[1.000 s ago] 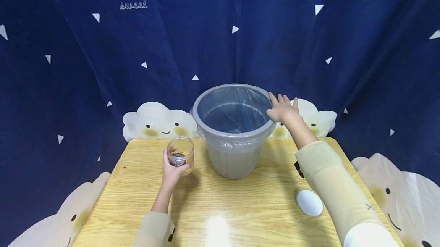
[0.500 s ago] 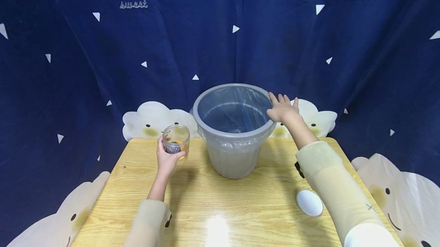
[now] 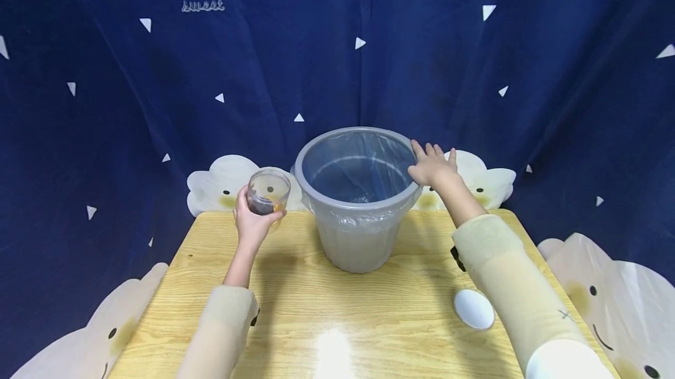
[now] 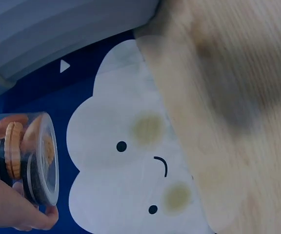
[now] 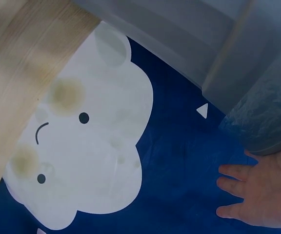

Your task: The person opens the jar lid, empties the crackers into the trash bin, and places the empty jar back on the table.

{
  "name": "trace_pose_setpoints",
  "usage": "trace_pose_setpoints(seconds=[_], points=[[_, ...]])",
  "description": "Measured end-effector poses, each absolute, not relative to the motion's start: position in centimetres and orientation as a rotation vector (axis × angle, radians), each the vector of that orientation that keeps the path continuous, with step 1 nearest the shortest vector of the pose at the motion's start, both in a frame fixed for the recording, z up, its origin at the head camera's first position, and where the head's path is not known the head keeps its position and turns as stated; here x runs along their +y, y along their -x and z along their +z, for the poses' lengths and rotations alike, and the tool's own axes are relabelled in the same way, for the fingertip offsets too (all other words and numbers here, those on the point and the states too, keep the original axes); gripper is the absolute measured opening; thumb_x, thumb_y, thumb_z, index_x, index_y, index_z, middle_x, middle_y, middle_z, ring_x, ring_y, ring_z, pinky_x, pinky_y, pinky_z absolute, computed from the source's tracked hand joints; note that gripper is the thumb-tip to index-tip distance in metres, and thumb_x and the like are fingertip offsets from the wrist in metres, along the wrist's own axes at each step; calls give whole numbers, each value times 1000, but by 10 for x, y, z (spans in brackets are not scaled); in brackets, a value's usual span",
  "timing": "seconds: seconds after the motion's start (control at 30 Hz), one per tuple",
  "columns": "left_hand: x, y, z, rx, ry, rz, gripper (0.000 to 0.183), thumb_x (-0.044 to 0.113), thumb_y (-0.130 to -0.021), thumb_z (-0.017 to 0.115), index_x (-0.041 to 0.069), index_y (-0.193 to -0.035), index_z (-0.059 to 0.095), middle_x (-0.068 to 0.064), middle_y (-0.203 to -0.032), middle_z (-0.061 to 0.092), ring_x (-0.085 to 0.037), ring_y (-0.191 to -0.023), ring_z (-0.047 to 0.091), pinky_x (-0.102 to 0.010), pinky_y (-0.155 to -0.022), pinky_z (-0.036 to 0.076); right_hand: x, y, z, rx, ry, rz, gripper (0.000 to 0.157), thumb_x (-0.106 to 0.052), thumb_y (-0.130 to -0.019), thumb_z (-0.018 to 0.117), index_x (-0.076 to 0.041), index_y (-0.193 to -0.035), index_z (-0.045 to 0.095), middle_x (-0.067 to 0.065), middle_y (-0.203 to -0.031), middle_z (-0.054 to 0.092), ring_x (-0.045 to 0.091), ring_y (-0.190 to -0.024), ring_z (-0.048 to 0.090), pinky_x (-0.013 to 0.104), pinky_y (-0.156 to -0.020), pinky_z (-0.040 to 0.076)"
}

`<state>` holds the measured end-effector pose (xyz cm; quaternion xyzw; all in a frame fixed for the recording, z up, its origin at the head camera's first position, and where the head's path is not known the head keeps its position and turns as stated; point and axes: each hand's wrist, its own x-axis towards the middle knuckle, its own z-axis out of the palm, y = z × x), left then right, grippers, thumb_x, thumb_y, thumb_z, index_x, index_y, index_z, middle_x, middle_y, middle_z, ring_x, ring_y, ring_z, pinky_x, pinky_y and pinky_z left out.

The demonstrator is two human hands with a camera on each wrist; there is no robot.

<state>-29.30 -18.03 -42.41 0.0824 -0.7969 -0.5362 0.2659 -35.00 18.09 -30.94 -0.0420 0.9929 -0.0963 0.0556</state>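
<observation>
My left hand (image 3: 254, 222) grips a clear plastic jar (image 3: 276, 185) from its left side, raised above the table's far left part. The jar has no lid on it. In the left wrist view, dark and tan sandwich cookies (image 4: 13, 150) show inside, and fingers wrap the jar. A grey trash can (image 3: 355, 244) lined with a clear bag stands upright to the jar's right. At the can's right rim my right hand (image 3: 433, 169) rests with its fingers straight and spread. The right wrist view shows these fingers (image 5: 234, 187) beside the bag-covered rim.
A round white lid (image 3: 474, 309) lies on the wooden table (image 3: 300, 320) near my right forearm. Behind the table hangs a dark blue curtain (image 3: 263, 62) with white triangles and smiling clouds.
My left hand has moved the jar up and away, toward the table's far edge, slightly left. The right hand and the trash can have stayed in place.
</observation>
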Motion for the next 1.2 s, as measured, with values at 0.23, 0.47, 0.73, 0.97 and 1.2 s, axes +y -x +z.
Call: trace_pose_setpoints(seconds=[0.23, 0.47, 0.73, 0.97, 1.2], points=[[-174, 299, -410, -2169, -229, -1324, 92, 16, -50, 86, 12, -130, 41, -13, -131, 44, -35, -119, 34, -51, -97, 26, 181, 351, -310, 3011, 121, -284, 70, -23, -85, 32, -8, -147, 4, 29, -148, 6, 43, -136, 1, 61, -104, -8], [-170, 306, -392, -2163, -214, -1274, 92, 16, -49, 86, 15, -130, 41, -8, -128, 46, -32, -117, 34, -51, -96, 25, 181, 351, -310, 3015, 125, -285, 70, -23, -85, 32, -8, -147, 4, 28, -148, 6, 43, -136, 2, 61, -104, -8], [-173, 315, -378, -2152, -227, -1214, 93, 17, -47, 86, 16, -129, 42, -8, -126, 47, -32, -115, 36, -50, -96, 25, 181, 350, -310, 3013, 121, -293, 70, -23, -85, 32, -8, -147, 4, 28, -148, 6, 43, -136, 0, 61, -103, -9], [-171, 318, -361, -2173, -216, -1183, 91, 17, -48, 86, 19, -129, 44, -6, -127, 47, -31, -118, 34, -50, -96, 24, 182, 351, -310, 3024, 122, -283, 71, -22, -84, 32, -8, -147, 5, 28, -148, 6, 42, -136, 2, 61, -104, -9], [-166, 320, -348, -2225, -189, -1139, 90, 18, -49, 84, 22, -129, 43, -5, -130, 45, -32, -119, 33, -50, -97, 21, 182, 351, -310, 3019, 125, -295, 71, -22, -82, 32, -9, -147, 5, 27, -148, 4, 42, -136, 0, 61, -104, -9]])
